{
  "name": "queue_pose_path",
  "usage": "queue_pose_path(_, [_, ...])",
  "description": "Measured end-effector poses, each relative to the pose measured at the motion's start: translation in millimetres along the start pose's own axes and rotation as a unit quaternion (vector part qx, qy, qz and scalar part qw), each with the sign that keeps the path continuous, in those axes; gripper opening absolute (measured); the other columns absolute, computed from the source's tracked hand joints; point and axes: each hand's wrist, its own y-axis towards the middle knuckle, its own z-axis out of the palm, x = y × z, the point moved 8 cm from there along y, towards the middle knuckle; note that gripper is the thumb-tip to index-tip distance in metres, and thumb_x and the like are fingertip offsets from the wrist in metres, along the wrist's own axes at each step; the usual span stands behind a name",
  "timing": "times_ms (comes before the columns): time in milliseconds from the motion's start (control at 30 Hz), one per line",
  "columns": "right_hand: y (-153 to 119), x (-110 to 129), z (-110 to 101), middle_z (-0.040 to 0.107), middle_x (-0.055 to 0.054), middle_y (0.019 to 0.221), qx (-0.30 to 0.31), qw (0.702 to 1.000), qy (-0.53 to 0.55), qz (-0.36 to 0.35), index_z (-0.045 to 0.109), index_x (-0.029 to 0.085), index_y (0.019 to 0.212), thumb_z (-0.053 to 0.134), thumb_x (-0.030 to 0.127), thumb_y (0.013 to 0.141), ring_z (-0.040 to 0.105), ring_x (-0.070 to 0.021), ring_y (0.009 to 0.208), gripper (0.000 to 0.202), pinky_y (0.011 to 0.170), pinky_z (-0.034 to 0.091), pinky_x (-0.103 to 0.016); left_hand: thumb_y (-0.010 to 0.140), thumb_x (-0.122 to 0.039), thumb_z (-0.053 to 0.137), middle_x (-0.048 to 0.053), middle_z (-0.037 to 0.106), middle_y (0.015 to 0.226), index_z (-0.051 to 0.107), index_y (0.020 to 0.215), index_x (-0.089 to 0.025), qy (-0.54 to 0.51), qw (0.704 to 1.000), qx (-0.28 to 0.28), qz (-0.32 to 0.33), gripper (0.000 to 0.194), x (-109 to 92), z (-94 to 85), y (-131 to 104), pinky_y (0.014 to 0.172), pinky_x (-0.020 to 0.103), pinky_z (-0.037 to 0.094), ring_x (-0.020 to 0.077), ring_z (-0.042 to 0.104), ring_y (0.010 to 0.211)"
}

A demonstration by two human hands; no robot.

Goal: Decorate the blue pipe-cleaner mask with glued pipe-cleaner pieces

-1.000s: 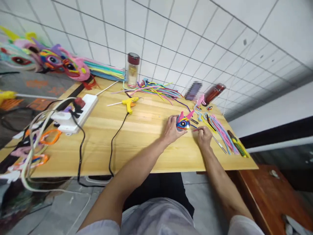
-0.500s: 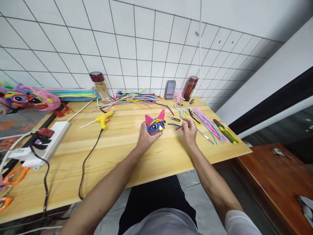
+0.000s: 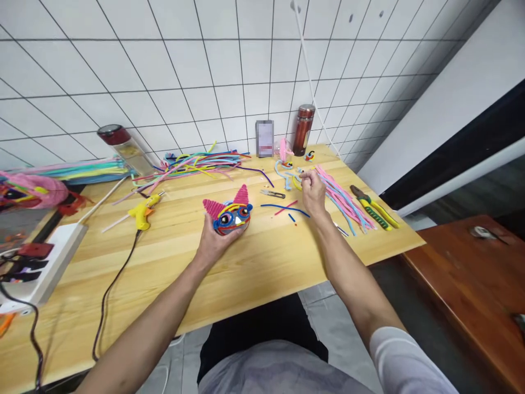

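Note:
My left hand [image 3: 218,239] is wrapped round a small animal head made of chenille stems [image 3: 232,217], with pink pointed ears, round eyes and blue, yellow and red trim. It is held over the table with its face turned up. Over on the right, my right hand [image 3: 313,191] has its fingers curled together beside a yellow chenille stem [image 3: 296,184] and light blue curled stems [image 3: 282,171]. Whatever its fingertips hold, if anything, is hidden. Blue and pink stem pieces [image 3: 286,208] and small thread snips [image 3: 273,193] lie between the two hands.
A yellow glue gun [image 3: 141,214] with a trailing cord lies left, near a white power strip [image 3: 61,262]. Loose stems [image 3: 200,164], a glass bottle [image 3: 125,148], a phone [image 3: 264,139] and a red flask [image 3: 304,130] line the wall. Pliers [image 3: 374,209] lie right of a pink-blue bundle [image 3: 344,200].
The view has turned right. My right hand has moved forward, away from the blue stem pieces to the yellow and light blue stems. My left hand still holds the head.

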Motion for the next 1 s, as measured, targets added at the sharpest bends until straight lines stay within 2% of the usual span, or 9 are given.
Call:
queue_pose_path(167, [-4.3, -10.9, 14.7, 0.077, -0.007, 0.094, 0.032, 0.998, -0.034, -0.035, 0.072, 0.019, 0.113, 0.044, 0.021, 0.096, 0.07, -0.0235, 0.089, 0.033, 0.089, 0.05, -0.034, 0.061, -0.047, 0.097, 0.01, 0.073, 0.121, 0.053, 0.124, -0.022, 0.014, 1.0, 0.003, 0.005, 0.081, -1.4, 1.0, 0.6, 0.104, 0.053, 0.06, 0.0291, 0.075, 0.109])
queue_pose_path(333, [-13.4, 7.4, 23.5, 0.078, -0.007, 0.097, 0.074, 0.991, -0.067, -0.084, 0.075, 0.02, 0.108, 0.054, 0.019, 0.092, 0.067, -0.0228, 0.089, 0.027, 0.088, 0.049, -0.033, 0.064, -0.049, 0.095, 0.011, 0.071, 0.124, 0.051, 0.125, -0.021, 0.011, 1.0, 0.005, 0.019, 0.08, -9.9, 2.4, 1.6, 0.106, 0.051, 0.058, 0.0271, 0.074, 0.11])
queue_pose_path(467, [-31.1, 28.1, 42.6, 0.077, -0.007, 0.092, 0.208, 0.959, -0.129, -0.143, 0.078, 0.021, 0.09, 0.063, 0.019, 0.086, 0.065, -0.0212, 0.084, 0.015, 0.079, 0.046, -0.032, 0.065, -0.049, 0.095, 0.009, 0.07, 0.122, 0.052, 0.123, -0.021, 0.007, 1.0, -0.01, 0.018, 0.077, -7.6, 1.0, 2.8, 0.105, 0.048, 0.058, 0.0261, 0.072, 0.11])
queue_pose_path(567, [-48.2, 35.6, 60.1, 0.077, -0.005, 0.085, 0.333, 0.913, -0.186, -0.14, 0.079, 0.023, 0.081, 0.07, 0.02, 0.081, 0.065, -0.0201, 0.076, 0.01, 0.067, 0.04, -0.03, 0.066, -0.049, 0.095, 0.007, 0.069, 0.118, 0.052, 0.122, -0.021, 0.001, 1.0, -0.013, 0.022, 0.076, -5.9, 2.5, 3.5, 0.101, 0.045, 0.06, 0.025, 0.072, 0.107])
queue_pose_path(633, [-57.9, 41.2, 68.3, 0.079, -0.005, 0.084, 0.375, 0.889, -0.224, -0.139, 0.08, 0.024, 0.08, 0.072, 0.019, 0.08, 0.066, -0.0204, 0.075, 0.01, 0.064, 0.037, -0.029, 0.066, -0.047, 0.095, 0.007, 0.067, 0.117, 0.052, 0.122, -0.021, -0.002, 0.999, -0.013, 0.029, 0.075, -5.9, 4.2, 4.2, 0.1, 0.044, 0.06, 0.0248, 0.071, 0.106])
queue_pose_path(733, [-70.3, 49.1, 79.4, 0.081, -0.005, 0.088, 0.396, 0.867, -0.268, -0.143, 0.08, 0.025, 0.08, 0.071, 0.016, 0.08, 0.068, -0.0222, 0.076, 0.013, 0.064, 0.037, -0.03, 0.066, -0.046, 0.095, 0.006, 0.065, 0.116, 0.053, 0.12, -0.022, 0.008, 0.999, -0.019, 0.041, 0.074, -5.7, 4.5, 5.4, 0.101, 0.045, 0.059, 0.0259, 0.069, 0.108])
queue_pose_path(867, [-78.9, 52.0, 88.0, 0.08, -0.009, 0.085, 0.406, 0.858, -0.281, -0.14, 0.076, 0.023, 0.076, 0.069, 0.015, 0.08, 0.068, -0.0242, 0.075, 0.011, 0.065, 0.037, -0.032, 0.066, -0.045, 0.095, 0.007, 0.063, 0.115, 0.053, 0.118, -0.022, 0.032, 0.997, -0.015, 0.063, 0.07, -5.7, 5.0, 6.7, 0.102, 0.046, 0.057, 0.0277, 0.067, 0.111])
queue_pose_path(933, [-74.6, 51.5, 83.7, 0.078, -0.009, 0.081, 0.4, 0.869, -0.26, -0.128, 0.072, 0.022, 0.075, 0.068, 0.016, 0.081, 0.065, -0.0228, 0.071, 0.009, 0.066, 0.039, -0.032, 0.067, -0.045, 0.095, 0.007, 0.063, 0.114, 0.053, 0.118, -0.022, 0.032, 0.997, -0.013, 0.071, 0.07, -5.8, 5.1, 6.9, 0.102, 0.046, 0.057, 0.0275, 0.066, 0.11])
queue_pose_path(1000, [-63.3, 51.4, 71.5, 0.074, -0.006, 0.077, 0.377, 0.896, -0.21, -0.104, 0.068, 0.021, 0.078, 0.065, 0.018, 0.082, 0.062, -0.0199, 0.067, 0.006, 0.065, 0.039, -0.031, 0.068, -0.045, 0.095, 0.007, 0.064, 0.114, 0.053, 0.118, -0.022, 0.023, 0.997, -0.01, 0.072, 0.069, -5.3, 5.5, 6.8, 0.102, 0.045, 0.057, 0.0268, 0.067, 0.11])
